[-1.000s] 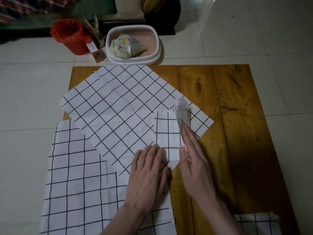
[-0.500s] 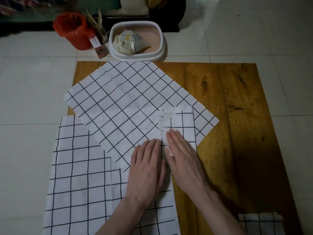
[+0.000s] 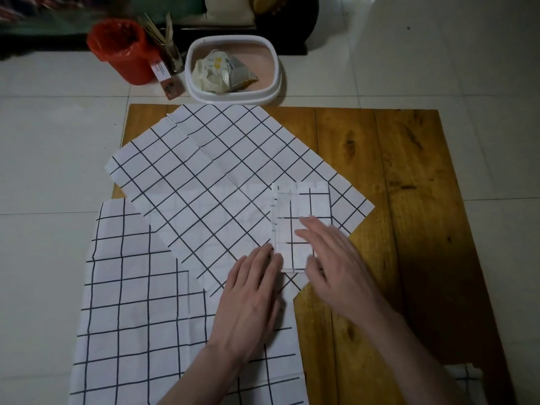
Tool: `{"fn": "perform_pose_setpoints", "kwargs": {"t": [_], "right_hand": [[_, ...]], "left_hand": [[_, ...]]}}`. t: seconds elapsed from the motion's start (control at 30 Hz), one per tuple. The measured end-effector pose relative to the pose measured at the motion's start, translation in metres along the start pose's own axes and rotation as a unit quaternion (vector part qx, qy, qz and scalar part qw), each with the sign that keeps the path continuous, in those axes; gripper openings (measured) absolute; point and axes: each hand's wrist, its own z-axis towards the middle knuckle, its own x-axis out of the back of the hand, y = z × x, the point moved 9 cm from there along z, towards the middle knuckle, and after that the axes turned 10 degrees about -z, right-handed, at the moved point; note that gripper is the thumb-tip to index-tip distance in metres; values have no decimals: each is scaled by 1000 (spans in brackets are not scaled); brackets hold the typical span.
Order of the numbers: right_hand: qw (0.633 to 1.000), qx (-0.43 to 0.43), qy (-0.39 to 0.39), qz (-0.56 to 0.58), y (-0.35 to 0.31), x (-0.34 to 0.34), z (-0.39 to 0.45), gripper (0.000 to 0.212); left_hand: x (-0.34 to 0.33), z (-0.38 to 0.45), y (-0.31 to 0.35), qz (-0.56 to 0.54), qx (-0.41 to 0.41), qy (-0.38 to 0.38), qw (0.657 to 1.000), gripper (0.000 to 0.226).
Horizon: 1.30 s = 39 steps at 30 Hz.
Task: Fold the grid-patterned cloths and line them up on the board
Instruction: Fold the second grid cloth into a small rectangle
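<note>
Two flat hands on a small folded cloth

Two hands work side by side at the near middle of the wooden board [image 3: 409,200]. Going left to right: a large-grid cloth [image 3: 131,317] lies left of the left hand, half on the tiled floor [image 3: 43,156], its edges square to the board. Ahead of the left hand spreads a finer-grid cloth [image 3: 204,185], turned diagonally so its corners point away and right. The left hand [image 3: 251,299] lies flat, fingers straight, its grip apart, fingertips touching the near left edge of the small folded cloth [image 3: 301,211]. That folded cloth is a narrow rectangle, long axis running away from the person, resting on the diagonal cloth. The right hand [image 3: 336,264] presses its near right part, fingers straight and spread, grip apart. Far right of it, another folded cloth [image 3: 464,378] sits at the board's near corner.
</note>
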Motion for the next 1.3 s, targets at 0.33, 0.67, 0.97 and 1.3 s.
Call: {"fn": "perform_pose_setpoints", "kwargs": {"t": [0.33, 0.67, 0.97, 1.3], "right_hand": [[989, 2, 13, -144, 29, -1, -17, 51], [969, -157, 11, -188, 1, -7, -30, 49], [981, -38, 43, -184, -16, -12, -42, 53], [982, -40, -21, -186, -12, -52, -58, 63]], "left_hand": [[10, 5, 3, -5, 26, 21, 999, 63], [-4, 3, 21, 17, -30, 4, 999, 53], [0, 5, 18, 28, -31, 29, 999, 56], [-19, -2, 23, 36, -50, 3, 998, 61]]}}
